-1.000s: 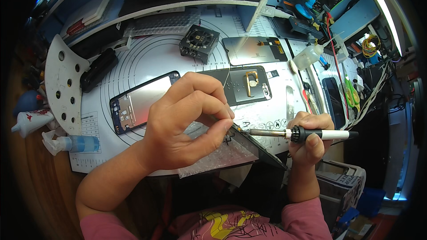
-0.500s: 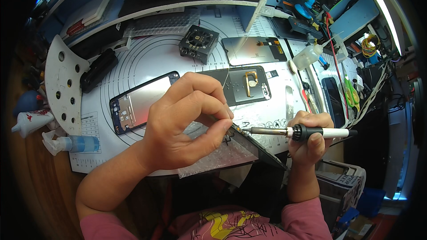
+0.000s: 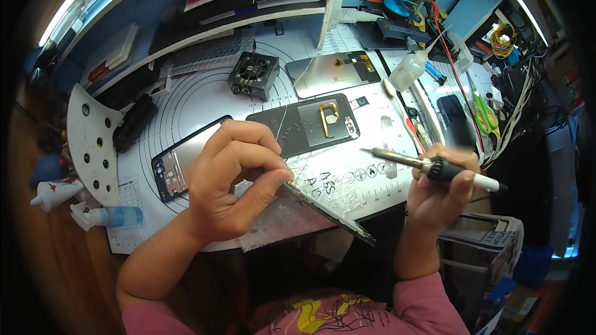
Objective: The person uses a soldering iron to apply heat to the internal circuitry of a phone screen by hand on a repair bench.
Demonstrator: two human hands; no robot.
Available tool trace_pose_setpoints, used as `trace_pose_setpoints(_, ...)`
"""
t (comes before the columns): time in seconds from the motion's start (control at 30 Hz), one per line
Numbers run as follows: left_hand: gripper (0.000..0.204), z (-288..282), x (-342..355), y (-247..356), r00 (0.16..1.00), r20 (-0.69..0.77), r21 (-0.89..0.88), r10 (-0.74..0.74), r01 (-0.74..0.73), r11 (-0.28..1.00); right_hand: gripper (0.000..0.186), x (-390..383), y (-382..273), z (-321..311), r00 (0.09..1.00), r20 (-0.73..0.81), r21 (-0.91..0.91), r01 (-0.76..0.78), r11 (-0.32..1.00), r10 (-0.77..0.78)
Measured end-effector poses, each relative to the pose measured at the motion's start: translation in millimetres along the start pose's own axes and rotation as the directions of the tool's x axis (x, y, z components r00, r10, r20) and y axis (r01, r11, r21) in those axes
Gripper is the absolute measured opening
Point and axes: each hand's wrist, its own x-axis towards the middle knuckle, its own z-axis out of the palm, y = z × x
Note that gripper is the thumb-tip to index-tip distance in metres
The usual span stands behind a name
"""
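My left hand [image 3: 233, 180] is closed, with thumb and fingertips pinching the upper end of a thin dark phone part [image 3: 329, 211], seen almost edge-on and slanting down to the right. In my right hand [image 3: 441, 195] is a soldering iron [image 3: 397, 158] with a black and white handle. Its tip points left and stands apart from the phone part. A thin pale strand [image 3: 287, 111] runs down from near the shelf to behind my left hand; its lower end is hidden. Beneath lies a clear plastic bag [image 3: 273, 226] with handwriting on it.
On the white mat are a phone frame [image 3: 211, 142], a black back cover [image 3: 261, 118] with small screws on it, a silver phone panel [image 3: 316, 74] and a square fan [image 3: 253, 75]. A dropper bottle [image 3: 408, 71], brush [image 3: 397, 100] and green scissors [image 3: 484, 115] lie to the right.
The soldering iron's tip has drawn back from the phone part, up and to the right. My left hand and the phone part sit lower and further left in view, as the whole view has shifted.
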Motion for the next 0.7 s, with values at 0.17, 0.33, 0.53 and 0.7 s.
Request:
trace_pose_setpoints(0.17, 0.006, -11, -4, 0, 0.991, 0.137, 0.113, 0.012, -0.027, 0.993, 0.053, -8, -4, -17, 0.981, -0.104, -0.041, 0.163, 0.986, -0.166)
trace_pose_setpoints(0.33, 0.009, -8, -8, 3, 0.993, 0.111, 0.109, -0.037, 0.024, 0.994, 0.047, -11, 1, -34, 0.982, -0.043, -0.017, 0.183, 0.983, -0.184)
trace_pose_setpoints(0.53, 0.010, -5, -12, 8, 1.000, 0.009, 0.187, -0.023, 0.021, 0.982, 0.056, -27, 5, -62, 0.947, -0.273, -0.051, 0.161, 0.986, -0.169)
trace_pose_setpoints(0.7, 0.010, -3, -9, 2, 1.000, 0.002, 0.138, -0.017, 0.016, 0.990, 0.042, -24, -10, -91, 0.952, -0.196, -0.014, 0.239, 0.971, -0.237)
